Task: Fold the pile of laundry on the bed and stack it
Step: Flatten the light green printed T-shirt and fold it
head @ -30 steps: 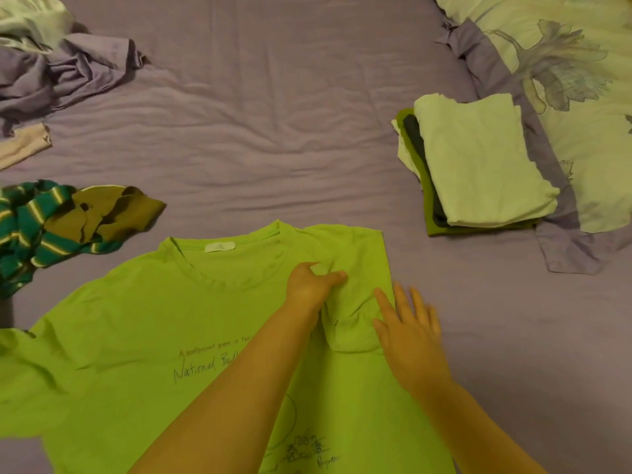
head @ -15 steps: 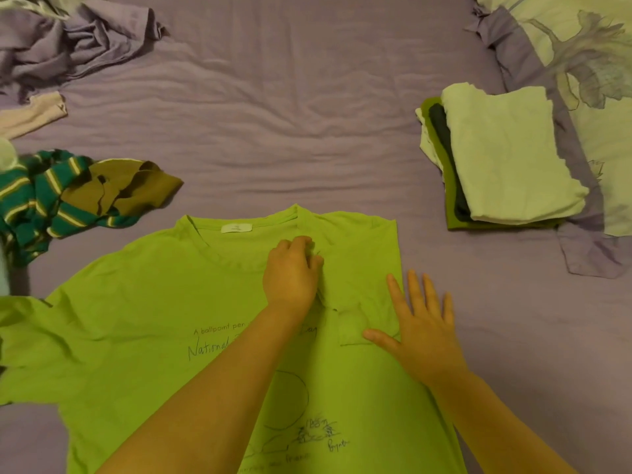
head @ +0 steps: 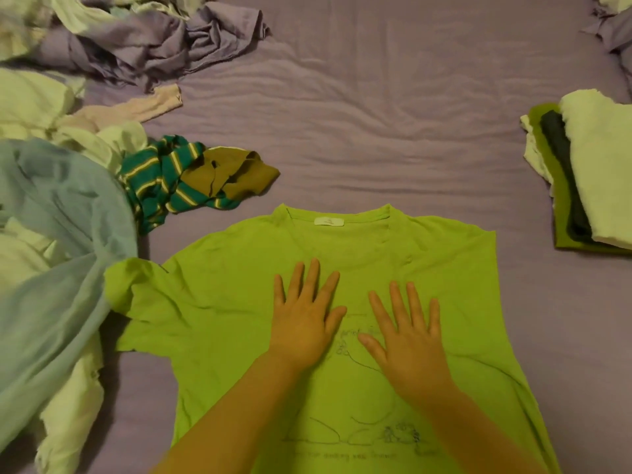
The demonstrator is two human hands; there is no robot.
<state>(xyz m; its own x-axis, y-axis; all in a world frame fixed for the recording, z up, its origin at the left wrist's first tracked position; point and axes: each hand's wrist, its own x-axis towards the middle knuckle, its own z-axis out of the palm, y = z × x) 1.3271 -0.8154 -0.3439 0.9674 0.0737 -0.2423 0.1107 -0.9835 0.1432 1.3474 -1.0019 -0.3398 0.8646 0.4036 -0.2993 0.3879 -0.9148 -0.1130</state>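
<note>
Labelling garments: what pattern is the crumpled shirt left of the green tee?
Teal-green with yellow-white stripes, on the striped shirt, seen best in the head view.

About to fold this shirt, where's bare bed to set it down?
Bare purple sheet lies between the lime-green T-shirt's collar, the crumpled purple cloth and the folded stack. The left is crowded: striped green garment, pale blue fabric.
</note>
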